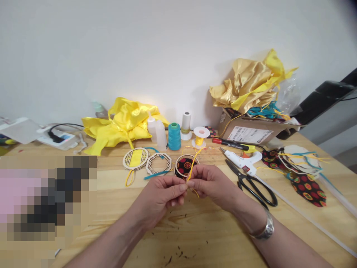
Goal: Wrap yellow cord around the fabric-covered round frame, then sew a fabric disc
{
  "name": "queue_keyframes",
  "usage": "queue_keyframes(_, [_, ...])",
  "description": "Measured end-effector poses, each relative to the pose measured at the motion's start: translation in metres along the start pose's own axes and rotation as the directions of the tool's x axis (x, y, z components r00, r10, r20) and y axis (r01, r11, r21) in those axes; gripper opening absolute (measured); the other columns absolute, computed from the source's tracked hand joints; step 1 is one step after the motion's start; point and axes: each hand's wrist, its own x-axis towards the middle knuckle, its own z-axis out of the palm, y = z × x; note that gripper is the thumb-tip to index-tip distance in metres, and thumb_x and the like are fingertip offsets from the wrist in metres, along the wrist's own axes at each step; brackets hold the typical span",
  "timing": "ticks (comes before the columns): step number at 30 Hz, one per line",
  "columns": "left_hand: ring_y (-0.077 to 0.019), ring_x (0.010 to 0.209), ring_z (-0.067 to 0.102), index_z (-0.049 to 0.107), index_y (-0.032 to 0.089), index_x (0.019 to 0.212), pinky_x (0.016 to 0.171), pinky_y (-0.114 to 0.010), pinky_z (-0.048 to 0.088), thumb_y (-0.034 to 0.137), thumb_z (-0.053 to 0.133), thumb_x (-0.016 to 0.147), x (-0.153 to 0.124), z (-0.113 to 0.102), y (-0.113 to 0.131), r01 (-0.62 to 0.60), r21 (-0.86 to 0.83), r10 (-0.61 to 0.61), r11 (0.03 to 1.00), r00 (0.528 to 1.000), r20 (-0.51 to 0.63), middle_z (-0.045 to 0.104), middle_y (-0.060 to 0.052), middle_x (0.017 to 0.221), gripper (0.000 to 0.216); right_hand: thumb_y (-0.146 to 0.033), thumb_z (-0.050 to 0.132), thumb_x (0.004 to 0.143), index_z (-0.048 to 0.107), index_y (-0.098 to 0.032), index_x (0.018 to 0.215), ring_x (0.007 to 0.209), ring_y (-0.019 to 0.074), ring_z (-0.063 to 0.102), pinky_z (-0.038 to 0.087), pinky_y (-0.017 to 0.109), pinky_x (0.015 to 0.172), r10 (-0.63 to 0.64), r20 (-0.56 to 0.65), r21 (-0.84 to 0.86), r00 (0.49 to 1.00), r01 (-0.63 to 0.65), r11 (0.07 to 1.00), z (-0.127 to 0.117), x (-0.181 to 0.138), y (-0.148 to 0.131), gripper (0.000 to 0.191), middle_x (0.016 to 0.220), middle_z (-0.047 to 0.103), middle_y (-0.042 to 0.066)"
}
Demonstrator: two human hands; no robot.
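Note:
My left hand [170, 190] and my right hand [208, 182] meet over the middle of the table, thumbs and fingertips pinched together. Between them they hold a yellow braided cord [192, 168], which stands up from the pinch, with a thin tail hanging below. Just behind the fingers lies a round wooden frame [178, 159] with dark, red-patterned fabric inside, partly hidden by my hands. Left of it rest an octagonal lattice frame [148, 163] with a teal cord and a round lattice frame [125, 158] backed in yellow, with a yellow loop.
Black scissors [255, 190] and a white glue gun [241, 159] lie to the right. A teal thread cone [174, 137], a yellow cord spool [199, 141], squeeze bottles [161, 136] and yellow cloth [122, 123] stand behind. A cardboard box [251, 129] holds gold fabric.

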Motion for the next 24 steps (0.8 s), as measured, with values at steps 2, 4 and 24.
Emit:
queue_keyframes(2, [-0.0038,0.045,0.047,0.067,0.014,0.063,0.042,-0.015,0.028,0.019,0.069,0.069,0.000,0.001,0.000,0.014,-0.025,-0.014,1.000,1.000,-0.004,0.058,0.002,0.054,0.008,-0.025,0.062,0.067,0.051,-0.016,0.063,0.044,0.0057,0.038,0.027,0.019,0.043,0.012,0.010,0.035,1.000,-0.012,0.999,0.000,0.000,-0.001,0.014,0.048,0.045,-0.007])
queue_keyframes(4, [-0.0038,0.044,0.047,0.067,0.014,0.062,0.042,-0.015,0.028,0.018,0.069,0.068,-0.001,0.002,0.000,0.015,-0.036,-0.016,0.999,1.000,-0.020,0.058,0.002,0.053,0.007,-0.024,0.062,0.067,0.051,-0.016,0.062,0.043,0.0054,0.038,0.027,0.018,0.043,0.017,0.016,0.043,1.000,-0.018,0.999,0.001,-0.001,-0.001,0.014,0.047,0.045,-0.007])
queue_keyframes(24, [-0.0050,0.047,0.042,0.069,0.015,0.067,0.046,-0.017,0.030,0.025,0.070,0.067,0.001,0.001,0.000,-0.105,0.093,0.125,0.990,0.963,-0.238,0.060,0.002,0.055,0.010,-0.027,0.055,0.077,0.061,-0.016,0.066,0.055,0.0091,0.044,0.032,0.022,0.050,-0.195,-0.123,-0.540,0.973,0.099,0.836,-0.009,-0.005,-0.009,0.016,0.058,0.056,-0.002])
